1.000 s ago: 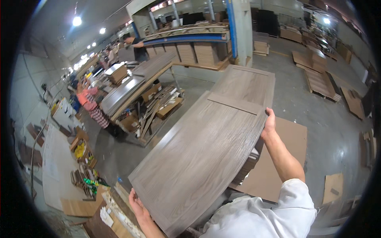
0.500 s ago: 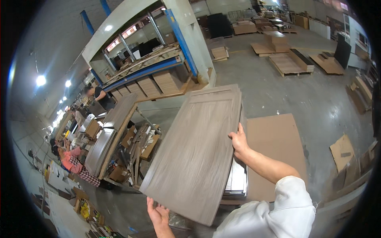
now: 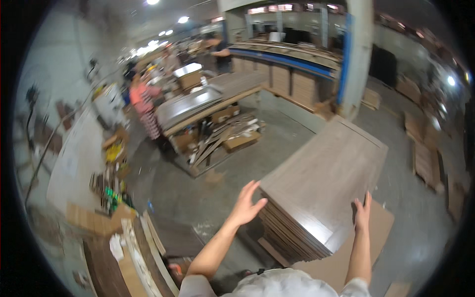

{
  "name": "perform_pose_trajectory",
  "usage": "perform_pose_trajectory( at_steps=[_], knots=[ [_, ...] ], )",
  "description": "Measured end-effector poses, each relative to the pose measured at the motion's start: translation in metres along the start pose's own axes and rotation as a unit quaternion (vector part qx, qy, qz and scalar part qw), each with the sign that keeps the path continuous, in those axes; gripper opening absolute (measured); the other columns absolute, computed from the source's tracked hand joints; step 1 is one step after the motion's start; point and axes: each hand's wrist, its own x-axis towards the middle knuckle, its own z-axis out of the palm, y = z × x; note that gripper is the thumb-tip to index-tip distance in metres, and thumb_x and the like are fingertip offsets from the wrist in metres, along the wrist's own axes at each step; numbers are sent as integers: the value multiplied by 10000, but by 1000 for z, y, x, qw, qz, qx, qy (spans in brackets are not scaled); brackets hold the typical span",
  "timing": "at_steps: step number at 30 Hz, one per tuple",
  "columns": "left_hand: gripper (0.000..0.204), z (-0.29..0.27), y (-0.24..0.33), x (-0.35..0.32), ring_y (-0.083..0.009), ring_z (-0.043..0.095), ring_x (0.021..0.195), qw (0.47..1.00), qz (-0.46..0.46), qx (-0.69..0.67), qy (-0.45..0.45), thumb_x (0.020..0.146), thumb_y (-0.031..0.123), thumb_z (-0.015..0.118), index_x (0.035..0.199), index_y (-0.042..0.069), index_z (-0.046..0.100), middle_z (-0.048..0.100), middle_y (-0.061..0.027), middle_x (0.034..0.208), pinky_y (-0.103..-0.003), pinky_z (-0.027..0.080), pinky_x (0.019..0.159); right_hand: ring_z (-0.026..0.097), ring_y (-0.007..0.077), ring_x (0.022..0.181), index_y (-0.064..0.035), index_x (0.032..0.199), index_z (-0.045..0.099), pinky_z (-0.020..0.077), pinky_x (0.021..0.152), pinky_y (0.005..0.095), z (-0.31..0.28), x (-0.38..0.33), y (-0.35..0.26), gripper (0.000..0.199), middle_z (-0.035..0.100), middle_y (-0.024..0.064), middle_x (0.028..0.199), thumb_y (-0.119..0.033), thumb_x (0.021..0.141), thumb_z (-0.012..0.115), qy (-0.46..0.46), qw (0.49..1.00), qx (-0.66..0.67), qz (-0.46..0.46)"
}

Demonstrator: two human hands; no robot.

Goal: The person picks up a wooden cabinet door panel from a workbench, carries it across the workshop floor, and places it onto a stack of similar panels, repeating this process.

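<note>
A grey-brown wood-grain cabinet-door panel [image 3: 324, 173] lies flat on top of a tall stack of similar panels [image 3: 292, 232]. By its near left corner is my left hand [image 3: 246, 205], fingers stretched and thumb spread apart, nothing in its grasp. Whether the fingertips touch the corner I cannot tell. Along the panel's right edge my right hand [image 3: 362, 214] stands with fingers straight and apart, at or just beside the edge. Under and to the right of the stack a flat brown board [image 3: 378, 227] shows.
Left of the stack stands a workbench [image 3: 193, 106] with panels on top and scraps below. A person in a pink top [image 3: 141, 96] is beside it, another person [image 3: 220, 54] behind. A large press [image 3: 346, 64] rises beyond; boards [image 3: 133, 257] lean at the lower left.
The panel, tilted in both my hands before, now lies level on the stack. Both hands have loosened from it. My view has swung left, so the bench and press appear farther right.
</note>
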Motion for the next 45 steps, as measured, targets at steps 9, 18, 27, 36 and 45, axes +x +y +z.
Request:
perform_pose_trajectory(
  at_steps=[9,18,27,36,45],
  knots=[
    [885,11,-35,11,-381,286,1474,999,-1,7,-52,837,395,786,1548,111,342,226,-188,1633,-479,273,1199,221,307,1503,-79,1583,259,306,1148,414,30,-111,-38,693,127,124,1669,-145,962,559,-23,998,57,15],
    [947,17,-6,28,-364,344,1439,996,-33,7,-86,767,401,842,1544,154,360,354,-186,1545,-469,328,1174,212,321,1504,-64,1589,235,267,1176,443,6,-81,-12,680,134,137,1664,-235,990,509,24,994,106,14],
    [931,19,-36,23,-361,350,1444,994,-58,23,-95,828,476,760,1558,108,315,326,-193,1576,-438,328,1171,187,271,1525,-85,1597,221,202,1216,395,26,-130,-38,758,163,126,1666,-388,972,524,25,988,142,47],
    [720,29,-41,33,-338,530,1267,987,-102,-104,-70,931,452,650,1521,136,384,526,-226,1402,-428,428,1060,233,281,1505,-102,1600,206,221,1209,396,18,-123,-26,742,206,119,1648,-363,979,516,11,983,177,47],
    [706,32,-48,39,-255,673,892,978,-145,-138,-54,888,438,694,1495,187,436,692,-136,926,-391,524,830,226,320,1503,-85,1603,181,210,1209,434,21,-130,-36,711,170,146,1657,-274,988,483,-1,983,180,40]
  ],
)
